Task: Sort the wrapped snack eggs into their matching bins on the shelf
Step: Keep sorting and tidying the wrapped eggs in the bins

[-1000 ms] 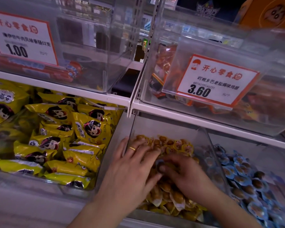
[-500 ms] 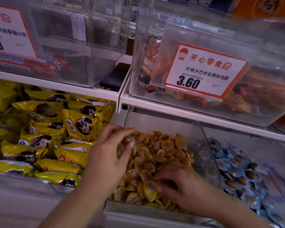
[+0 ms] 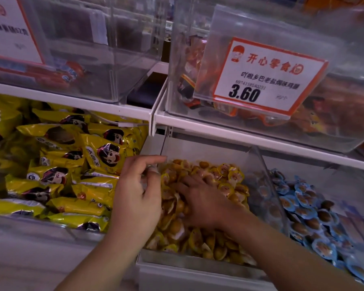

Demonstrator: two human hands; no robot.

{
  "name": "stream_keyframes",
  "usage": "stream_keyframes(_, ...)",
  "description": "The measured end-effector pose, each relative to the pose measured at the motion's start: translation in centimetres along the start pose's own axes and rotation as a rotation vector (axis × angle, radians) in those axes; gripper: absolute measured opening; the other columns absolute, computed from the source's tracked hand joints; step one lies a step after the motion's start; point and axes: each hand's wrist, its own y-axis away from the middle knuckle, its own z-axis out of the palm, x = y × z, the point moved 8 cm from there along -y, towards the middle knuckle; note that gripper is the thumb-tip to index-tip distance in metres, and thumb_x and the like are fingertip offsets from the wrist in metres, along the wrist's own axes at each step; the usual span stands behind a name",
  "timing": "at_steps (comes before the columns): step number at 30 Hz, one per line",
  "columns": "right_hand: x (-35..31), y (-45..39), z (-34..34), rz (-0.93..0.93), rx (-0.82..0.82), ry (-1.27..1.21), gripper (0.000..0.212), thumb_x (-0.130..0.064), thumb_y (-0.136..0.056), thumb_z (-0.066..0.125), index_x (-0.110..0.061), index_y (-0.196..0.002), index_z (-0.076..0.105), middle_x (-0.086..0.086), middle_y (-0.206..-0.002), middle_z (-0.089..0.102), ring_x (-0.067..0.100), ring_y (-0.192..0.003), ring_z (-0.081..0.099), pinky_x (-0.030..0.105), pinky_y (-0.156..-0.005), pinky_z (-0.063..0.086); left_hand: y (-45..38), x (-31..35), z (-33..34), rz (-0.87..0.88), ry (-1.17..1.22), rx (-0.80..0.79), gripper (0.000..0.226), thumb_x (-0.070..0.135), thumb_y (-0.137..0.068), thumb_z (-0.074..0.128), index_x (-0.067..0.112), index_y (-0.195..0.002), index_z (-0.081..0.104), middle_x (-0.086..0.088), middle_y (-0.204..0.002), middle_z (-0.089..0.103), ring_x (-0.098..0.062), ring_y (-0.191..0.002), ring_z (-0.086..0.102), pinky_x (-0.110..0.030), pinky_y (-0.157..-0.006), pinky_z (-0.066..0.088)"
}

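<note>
Yellow-wrapped eggs [image 3: 200, 206] fill the middle clear bin [image 3: 198, 263]. Right hand [image 3: 206, 202] lies flat on the heap, fingers spread; left hand [image 3: 139, 196] hovers at the bin's left wall, fingers curled, possibly pinching something small. Blue-wrapped eggs [image 3: 307, 213] sit right.

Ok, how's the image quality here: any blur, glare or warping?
Head view: dim, warm-tinted; the clear upper bins are hazy with reflections; the 3.60 price tag reads sharply; the left hand is softly blurred; the shelf rails bow from wide-angle distortion.
</note>
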Motion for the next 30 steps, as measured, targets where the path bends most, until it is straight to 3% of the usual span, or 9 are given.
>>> stream_keyframes(4, 4.1, -2.6, -1.0, 0.144, 0.014, -0.001, 0.078, -0.059, -0.077, 0.065, -0.032, -0.145, 0.04, 0.003, -0.145, 0.044, 0.029, -0.138, 0.039, 0.053, -0.111, 0.029, 0.0, -0.5, 0.1, -0.033, 0.058, -0.022, 0.03, 0.004, -0.097, 0.053, 0.03, -0.102, 0.067, 0.003, -0.108, 0.061, 0.002, -0.078, 0.062, -0.003, -0.062, 0.042)
stream_keyframes(10, 8.1, -1.4, -3.6, 0.32, -0.062, -0.099, 0.054, -0.061, -0.09, 0.055, -0.032, -0.136, 0.056, 0.006, -0.132, 0.055, 0.029, -0.121, 0.055, 0.043, -0.1, 0.046, -0.1, -1.3, 0.2, -0.088, 0.127, -0.045, 0.028, 0.009, -0.098, 0.053, 0.032, -0.102, 0.067, -0.002, -0.095, 0.064, 0.0, -0.039, 0.046, -0.007, -0.039, 0.031)
stream_keyframes(13, 3.0, 0.2, -5.3, 0.118, 0.066, -0.057, 0.064, -0.067, -0.085, 0.048, -0.031, -0.139, 0.051, 0.003, -0.135, 0.057, 0.025, -0.125, 0.052, 0.045, -0.106, 0.039, -0.2, -1.2, 0.4, -0.087, 0.125, -0.048, 0.029, 0.009, -0.098, 0.054, 0.035, -0.1, 0.067, 0.003, -0.096, 0.066, -0.005, -0.046, 0.053, -0.011, -0.041, 0.035)
stream_keyframes(15, -2.4, 1.4, -3.5, -0.047, -0.01, -0.18, 0.078, -0.076, -0.079, 0.045, -0.03, -0.142, 0.046, 0.003, -0.139, 0.051, 0.024, -0.129, 0.046, 0.047, -0.111, 0.035, -0.3, -1.3, 0.4, -0.086, 0.117, -0.035, 0.031, 0.008, -0.098, 0.055, 0.035, -0.098, 0.067, 0.009, -0.092, 0.067, -0.011, -0.056, 0.058, -0.012, -0.045, 0.038)
stream_keyframes(18, -6.3, 1.8, 1.0, -0.051, -0.136, -0.093, 0.094, -0.08, -0.077, 0.05, -0.021, -0.148, 0.032, 0.007, -0.147, 0.03, 0.032, -0.138, 0.027, 0.064, -0.114, 0.017, -0.2, -1.4, 0.6, -0.095, 0.132, -0.035, 0.031, 0.008, -0.098, 0.055, 0.036, -0.097, 0.067, 0.014, -0.091, 0.068, -0.006, -0.066, 0.063, -0.009, -0.052, 0.041)
stream_keyframes(22, -5.2, 0.3, 1.3, -0.062, -0.054, 0.063, 0.102, -0.082, -0.07, 0.057, -0.015, -0.143, 0.037, 0.008, -0.141, 0.033, 0.032, -0.136, 0.028, 0.07, -0.111, 0.017, 0.0, -1.4, 0.5, -0.09, 0.132, -0.054, 0.029, 0.009, -0.099, 0.054, 0.034, -0.099, 0.068, 0.01, -0.084, 0.068, 0.002, -0.049, 0.054, -0.007, -0.045, 0.035)
stream_keyframes(25, -3.3, -0.8, 0.5, -0.138, 0.0, 0.209, 0.092, -0.077, -0.068, 0.061, -0.018, -0.137, 0.045, 0.006, -0.135, 0.043, 0.029, -0.133, 0.035, 0.068, -0.108, 0.025, 0.1, -1.5, 0.3, -0.081, 0.115, -0.059, 0.024, 0.013, -0.1, 0.054, 0.034, -0.1, 0.068, 0.004, -0.082, 0.068, -0.01, -0.05, 0.055, -0.017, -0.041, 0.035)
stream_keyframes(27, -0.8, -1.9, -0.4, -0.1, -0.009, 0.236, 0.092, -0.072, -0.068, 0.066, -0.022, -0.141, 0.043, 0.005, -0.142, 0.042, 0.028, -0.136, 0.032, 0.063, -0.108, 0.028, 0.1, -1.6, 0.3, -0.081, 0.104, -0.068, 0.02, 0.019, -0.098, 0.054, 0.033, -0.102, 0.068, 0.003, -0.082, 0.068, -0.017, -0.045, 0.049, -0.021, -0.038, 0.032)
stream_keyframes(30, 2.5, -3.3, -2.3, -0.003, -0.008, 0.188, 0.094, -0.065, -0.071, 0.069, -0.027, -0.15, 0.035, 0.003, -0.149, 0.037, 0.028, -0.142, 0.026, 0.059, -0.112, 0.029, 0.1, -1.6, 0.3, -0.074, 0.102, -0.077, 0.023, 0.017, -0.099, 0.054, 0.035, -0.102, 0.068, 0.007, -0.086, 0.069, -0.012, -0.044, 0.047, -0.016, -0.04, 0.033)
